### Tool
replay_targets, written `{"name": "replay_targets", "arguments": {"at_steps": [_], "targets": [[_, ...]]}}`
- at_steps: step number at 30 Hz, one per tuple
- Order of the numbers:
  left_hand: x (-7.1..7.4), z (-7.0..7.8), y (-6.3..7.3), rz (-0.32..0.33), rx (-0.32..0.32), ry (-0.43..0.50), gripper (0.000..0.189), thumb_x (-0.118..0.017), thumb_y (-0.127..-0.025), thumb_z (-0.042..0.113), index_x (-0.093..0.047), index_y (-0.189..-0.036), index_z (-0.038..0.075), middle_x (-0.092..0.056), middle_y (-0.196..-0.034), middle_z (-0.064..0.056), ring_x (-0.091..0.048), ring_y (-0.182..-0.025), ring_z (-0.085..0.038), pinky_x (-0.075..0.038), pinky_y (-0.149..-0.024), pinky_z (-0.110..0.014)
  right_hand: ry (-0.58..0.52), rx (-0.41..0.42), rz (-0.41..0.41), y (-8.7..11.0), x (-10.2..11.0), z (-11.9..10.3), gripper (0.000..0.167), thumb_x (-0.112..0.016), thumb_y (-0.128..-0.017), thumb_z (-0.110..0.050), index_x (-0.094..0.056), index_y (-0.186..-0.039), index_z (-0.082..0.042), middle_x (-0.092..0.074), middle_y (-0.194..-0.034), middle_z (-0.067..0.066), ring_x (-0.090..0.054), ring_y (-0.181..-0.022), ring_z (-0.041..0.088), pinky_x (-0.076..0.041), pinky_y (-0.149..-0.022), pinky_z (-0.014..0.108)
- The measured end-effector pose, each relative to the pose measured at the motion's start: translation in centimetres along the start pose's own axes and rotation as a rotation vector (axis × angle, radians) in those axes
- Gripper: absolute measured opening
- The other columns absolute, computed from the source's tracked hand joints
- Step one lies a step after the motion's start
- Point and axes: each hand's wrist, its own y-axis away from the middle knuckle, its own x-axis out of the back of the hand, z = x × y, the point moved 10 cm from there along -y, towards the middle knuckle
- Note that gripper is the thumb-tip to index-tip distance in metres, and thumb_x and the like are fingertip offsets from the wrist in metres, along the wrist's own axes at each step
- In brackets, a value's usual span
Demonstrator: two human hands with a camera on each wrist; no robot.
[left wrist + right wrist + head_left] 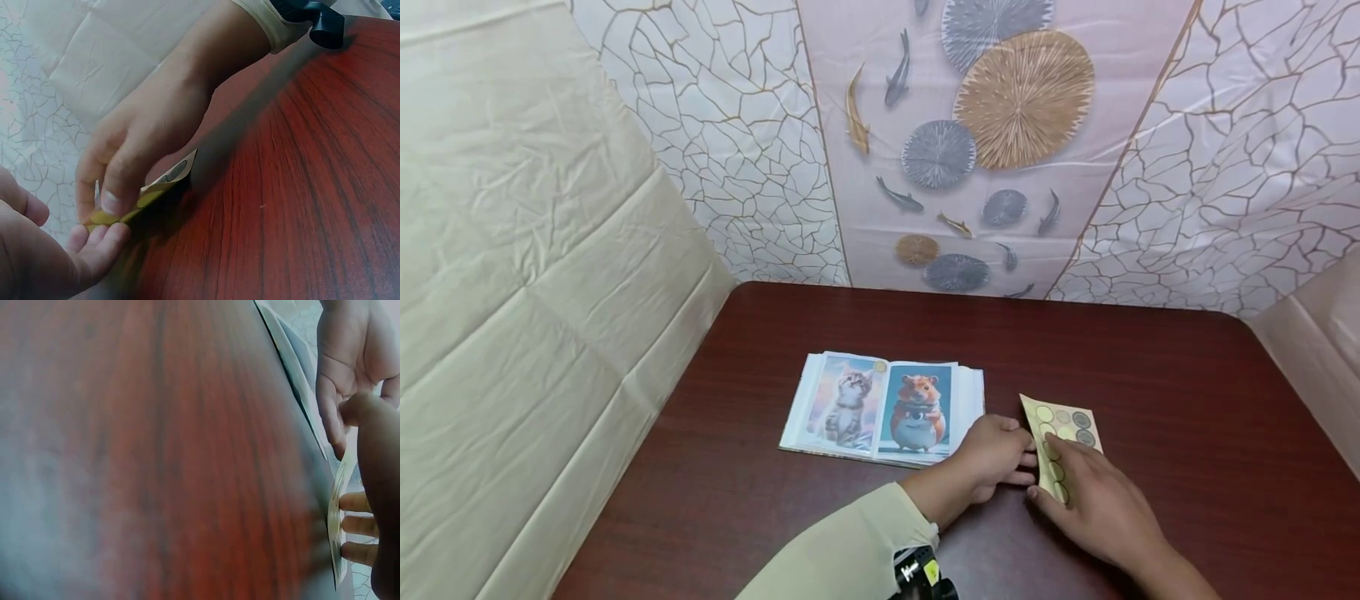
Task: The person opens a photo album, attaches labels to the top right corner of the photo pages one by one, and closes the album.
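A cream sheet of round stickers (1086, 421), yellow and grey, lies right of an open photo album (842, 454) on the table. My left hand (992, 458) is at the sheet's left edge, its fingertips touching the edge and the thumb apart. From the right, my right hand (1097, 500) rests over the sheet, with fingers (357, 525) against its face. Its thumb (111, 201) reaches towards my left fingertips in the left wrist view. The sheet's edge (181, 165) is raised there. My hands hide part of the sheet, and any small sticker between them cannot be made out.
The album shows a kitten picture (848, 408) and a hamster picture (917, 412), with a small round sticker (880, 366) at the kitten picture's upper right corner. A dark wooden table (715, 492) bears everything. Patterned cloth (955, 192) hangs behind its far edge.
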Motion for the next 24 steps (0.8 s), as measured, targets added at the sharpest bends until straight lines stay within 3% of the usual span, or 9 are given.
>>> {"name": "replay_targets", "arguments": {"at_steps": [7,12,18,21,24], "targets": [[-0.5,0.1,0.0,-0.037,0.002,0.027,0.031,-0.058,-0.093,0.000,-0.059,-0.123,-0.008,-0.066,-0.088,-0.014,-0.070,-0.080,-0.029,-0.062,-0.069,-0.048,-0.012,0.034,0.002,0.2,0.1,-0.8,0.068,-0.082,-0.084,-0.036,-0.059,-0.141,-0.008,-0.063,-0.135,0.010,-0.055,-0.127,0.036,-0.047,-0.095,0.058],[-0.7,-0.2,-0.3,-0.021,0.018,0.037,0.015,-0.060,-0.095,0.005,-0.065,-0.107,-0.003,-0.067,-0.083,-0.015,-0.070,-0.075,-0.028,-0.062,-0.066,-0.047,-0.018,0.065,0.009,0.4,0.3,-1.2,0.065,-0.081,-0.086,-0.036,-0.058,-0.141,-0.010,-0.061,-0.137,0.007,-0.053,-0.129,0.033,-0.045,-0.097,0.055],[-0.8,-0.6,-0.6,0.001,0.022,0.024,0.016,-0.064,-0.097,0.010,-0.061,-0.108,-0.001,-0.066,-0.089,-0.011,-0.071,-0.080,-0.027,-0.061,-0.071,-0.048,-0.025,0.111,0.034,0.7,0.9,-1.7,0.062,-0.079,-0.088,-0.034,-0.059,-0.142,-0.012,-0.061,-0.138,0.006,-0.053,-0.129,0.032,-0.043,-0.097,0.051],[-0.8,-0.7,-0.6,0.008,0.022,0.017,0.014,-0.065,-0.096,0.009,-0.058,-0.105,0.001,-0.065,-0.088,-0.011,-0.071,-0.077,-0.026,-0.062,-0.069,-0.043,-0.022,0.141,0.057,0.8,1.2,-1.9,0.062,-0.079,-0.087,-0.032,-0.060,-0.142,-0.012,-0.062,-0.137,0.006,-0.053,-0.129,0.031,-0.041,-0.099,0.044],[-0.7,-0.6,-0.6,0.009,0.021,0.020,0.010,-0.064,-0.097,0.007,-0.056,-0.102,0.003,-0.065,-0.087,-0.011,-0.072,-0.075,-0.026,-0.062,-0.067,-0.041,-0.038,0.172,0.085,0.8,1.6,-2.1,0.059,-0.080,-0.085,-0.028,-0.063,-0.139,-0.010,-0.063,-0.136,0.006,-0.054,-0.127,0.030,-0.032,-0.108,0.027]]}}
